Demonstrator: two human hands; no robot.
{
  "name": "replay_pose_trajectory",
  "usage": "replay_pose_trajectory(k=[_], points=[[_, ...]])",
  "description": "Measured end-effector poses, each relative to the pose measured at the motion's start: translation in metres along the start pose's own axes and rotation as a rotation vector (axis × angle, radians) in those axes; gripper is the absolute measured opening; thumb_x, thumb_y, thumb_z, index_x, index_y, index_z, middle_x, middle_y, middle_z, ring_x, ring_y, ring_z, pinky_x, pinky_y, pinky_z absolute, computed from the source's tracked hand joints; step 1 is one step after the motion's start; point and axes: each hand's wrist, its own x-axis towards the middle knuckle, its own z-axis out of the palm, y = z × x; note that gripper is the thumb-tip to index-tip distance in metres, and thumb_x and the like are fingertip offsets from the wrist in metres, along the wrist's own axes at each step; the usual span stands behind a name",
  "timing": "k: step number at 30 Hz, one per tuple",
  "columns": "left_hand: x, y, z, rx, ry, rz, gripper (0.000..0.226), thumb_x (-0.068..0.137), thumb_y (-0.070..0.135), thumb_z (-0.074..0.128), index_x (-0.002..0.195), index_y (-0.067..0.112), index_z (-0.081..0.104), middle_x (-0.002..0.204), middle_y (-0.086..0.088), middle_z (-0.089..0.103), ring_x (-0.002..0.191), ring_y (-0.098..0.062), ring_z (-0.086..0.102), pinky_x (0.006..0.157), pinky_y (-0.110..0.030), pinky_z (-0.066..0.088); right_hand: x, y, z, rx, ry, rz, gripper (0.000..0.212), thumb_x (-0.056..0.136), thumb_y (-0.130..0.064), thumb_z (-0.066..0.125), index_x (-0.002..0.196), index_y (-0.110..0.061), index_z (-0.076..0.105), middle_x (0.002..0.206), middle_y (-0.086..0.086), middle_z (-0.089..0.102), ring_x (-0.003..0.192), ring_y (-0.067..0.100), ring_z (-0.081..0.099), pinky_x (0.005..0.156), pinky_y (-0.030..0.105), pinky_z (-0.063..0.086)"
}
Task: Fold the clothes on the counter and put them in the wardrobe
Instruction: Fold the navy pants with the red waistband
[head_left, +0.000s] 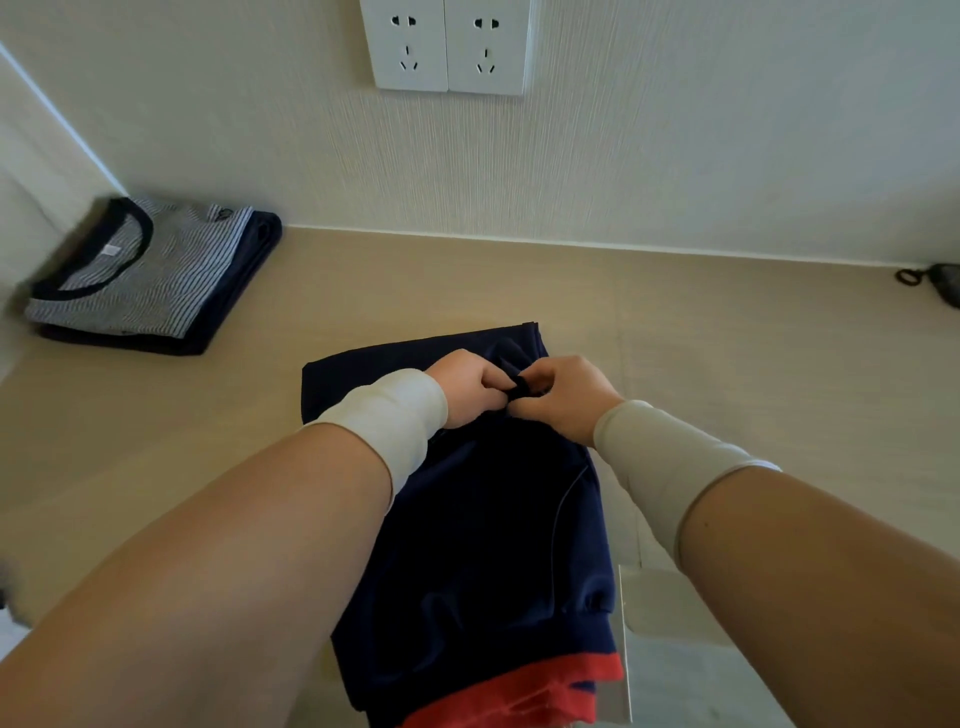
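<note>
Navy garment (467, 519) on counter (727, 364), long axis running from person toward wall. Left hand (467, 389) and right hand (563, 397) meet over far half, both pinching small dark fabric bunch (519, 389). Folded striped shirt (140, 270) well apart, far left.

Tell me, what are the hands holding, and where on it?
Both the left hand and right hand pinch a bunched fold of the navy garment near its far end.

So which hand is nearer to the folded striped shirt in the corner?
Left. The left hand grips the navy garment at mid-counter, on the side toward the striped shirt. The right hand grips the same garment just beyond it, farther away.
</note>
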Motion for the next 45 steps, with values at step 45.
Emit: replay_pose_trajectory(k=[45], points=[[-0.249,0.109,-0.108,-0.042,0.638,0.339,0.031,0.092,0.004,0.046,0.108,0.014,0.07,0.1,-0.01,0.069,0.086,-0.02,0.057,0.074,-0.026,0.044,-0.203,-0.219,-0.075,0.244,0.336,-0.433,0.01,0.088,-0.013,0.067,0.082,-0.021,0.069,0.088,-0.001,0.065,0.084,0.016,0.06,0.091,0.03,0.051]])
